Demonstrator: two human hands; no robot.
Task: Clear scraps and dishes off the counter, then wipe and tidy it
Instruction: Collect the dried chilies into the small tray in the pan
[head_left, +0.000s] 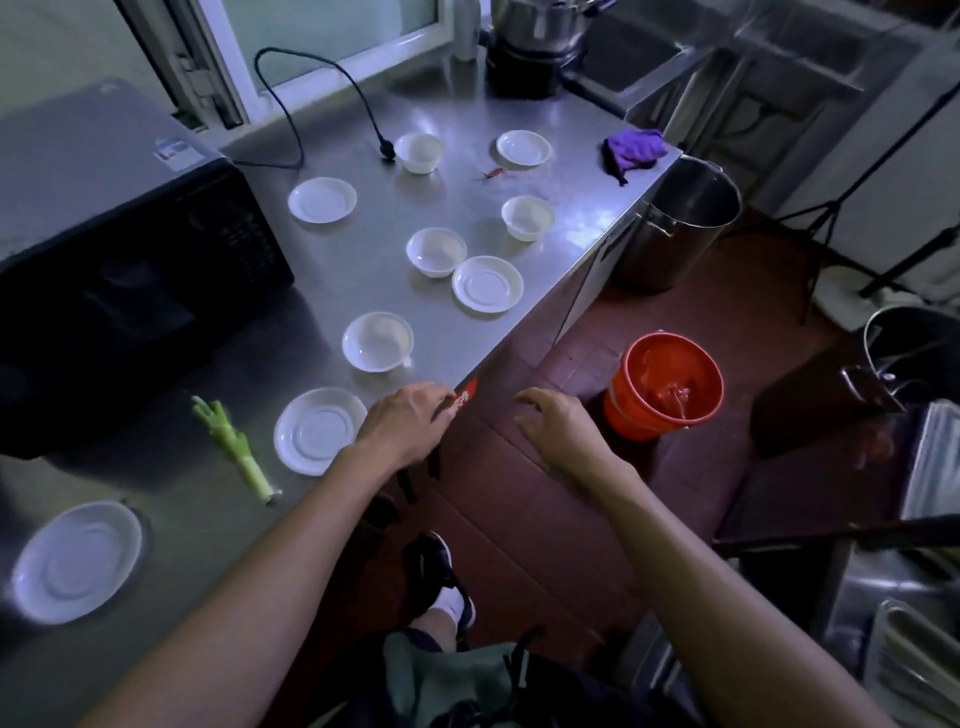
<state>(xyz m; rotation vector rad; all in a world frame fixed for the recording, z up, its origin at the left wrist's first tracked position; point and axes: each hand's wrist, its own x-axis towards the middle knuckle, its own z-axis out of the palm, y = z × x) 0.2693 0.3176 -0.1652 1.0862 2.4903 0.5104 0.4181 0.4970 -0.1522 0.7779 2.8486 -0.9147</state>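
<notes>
Five saucers (322, 200), four bowls (377, 342) on the counter (571, 208); both hands (408, 415) relaxed, holding nothing.

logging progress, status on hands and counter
Left hand on a red wrapper scrap at the counter edge; right hand open, empty. Dishes, green stalk uncleared. Purple cloth untouched.

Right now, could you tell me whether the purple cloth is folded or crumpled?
Crumpled: the purple cloth lies bunched in a heap at the counter's far corner.

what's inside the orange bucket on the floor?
The orange bucket shows a glossy, wet-looking bottom with something translucent lying in it; what it is can't be told. No dishes or scraps visible inside.
</notes>
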